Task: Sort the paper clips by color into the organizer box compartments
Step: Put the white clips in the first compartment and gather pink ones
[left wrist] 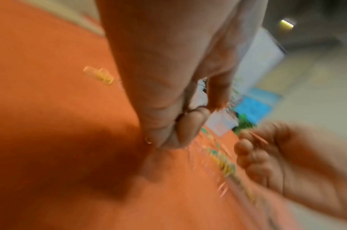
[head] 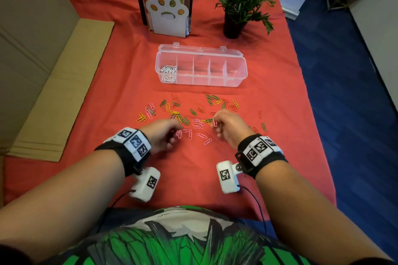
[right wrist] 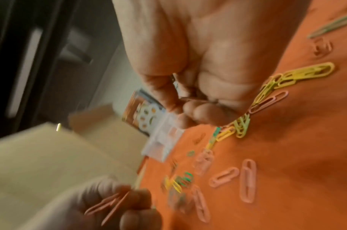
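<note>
A clear organizer box [head: 235,71] with several compartments stands open on the red cloth; white clips [head: 168,72] fill its leftmost compartment. Pink, yellow, green and red paper clips [head: 198,123] lie scattered in front of it. My left hand [head: 174,135] hovers at the near left of the scatter and pinches pink clips [right wrist: 111,203] in curled fingers. My right hand [head: 216,127] is close beside it to the right, pinching one pink clip [head: 215,123] between thumb and fingers. Both wrist views are blurred.
A white paw-shaped bookend with books [head: 167,14] and a potted plant [head: 239,0] stand behind the box. Flat cardboard [head: 53,101] lies along the cloth's left edge. The table's right edge drops to blue floor [head: 344,84].
</note>
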Demonstrator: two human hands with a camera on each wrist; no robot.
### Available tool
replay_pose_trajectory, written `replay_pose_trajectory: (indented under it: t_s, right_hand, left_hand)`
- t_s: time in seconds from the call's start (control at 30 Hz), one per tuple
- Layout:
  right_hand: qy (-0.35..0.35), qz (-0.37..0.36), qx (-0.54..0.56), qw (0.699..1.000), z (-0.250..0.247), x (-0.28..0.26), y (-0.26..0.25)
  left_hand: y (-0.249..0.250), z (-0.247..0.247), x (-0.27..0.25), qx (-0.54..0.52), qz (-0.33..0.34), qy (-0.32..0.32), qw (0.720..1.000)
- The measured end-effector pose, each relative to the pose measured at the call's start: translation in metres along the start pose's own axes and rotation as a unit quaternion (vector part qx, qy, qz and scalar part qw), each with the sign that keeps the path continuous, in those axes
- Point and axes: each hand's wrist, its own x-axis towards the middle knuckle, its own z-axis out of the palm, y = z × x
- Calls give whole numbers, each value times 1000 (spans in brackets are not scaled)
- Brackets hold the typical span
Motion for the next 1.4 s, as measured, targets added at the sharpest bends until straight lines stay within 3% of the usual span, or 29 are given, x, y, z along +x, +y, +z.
replay_pose_trajectory:
  t_s: [0.03,0.1,0.23,0.3,0.37,0.47,0.53,0.6,0.67,0.73,0.8,0.93,1.03,1.1,1.13,1.2,1.23,1.33,1.4]
  right_hand:
    - [-22,16,97,995,-2,-4,-3]
    - [-64,40,206,976,-6,-8,-4]
    - [-79,64,236,967,-6,-6,0]
    - [-52,48,125,990,-2,-3,3]
    - [-20,7,-63,998,1,0,5]
    - [6,-73,-333,940,6,4,11]
    - [24,-125,-477,870,13,3,17]
    - [31,-171,-580,796,22,2,27]
    - [47,-203,-637,742,30,-2,34]
    - [56,-218,-656,720,36,-5,40]
    - [45,-216,-659,719,35,-4,41]
    - [12,-190,-641,743,24,-1,38]
    - [17,-220,-649,728,28,-6,36]
    - [26,-235,-656,716,34,-10,37]
    - [26,-233,-658,715,36,-11,38]
    - [14,-216,-656,724,37,-11,40]
    - [7,-205,-654,728,37,-9,42]
    - [-24,-193,-629,752,36,-3,44]
    - [-43,-169,-547,819,33,0,38]
  left_hand:
    - [4,-2,-4,-96,-14,-42,994]
    - [11,-4,-12,-192,-10,-95,977]
    - [16,-2,-14,-242,7,-96,965]
    - [17,0,-12,-240,5,-84,967]
    - [17,2,-8,-213,11,-39,976]
    - [9,5,6,-20,77,105,991]
    - [3,5,12,182,151,179,955]
    - [0,8,11,340,220,207,891]
    - [-5,9,13,453,251,220,827]
    - [-11,9,19,531,256,223,777]
    - [-15,8,24,561,245,219,760]
    - [-15,8,24,558,240,203,768]
    - [-14,11,25,546,241,196,778]
    - [-11,16,22,472,225,196,830]
    - [-8,17,19,392,206,187,877]
    - [-2,15,9,129,153,118,972]
    - [0,13,5,7,127,71,989]
    - [8,0,-12,-230,91,-65,967]
    - [10,-7,-14,-273,86,-85,954]
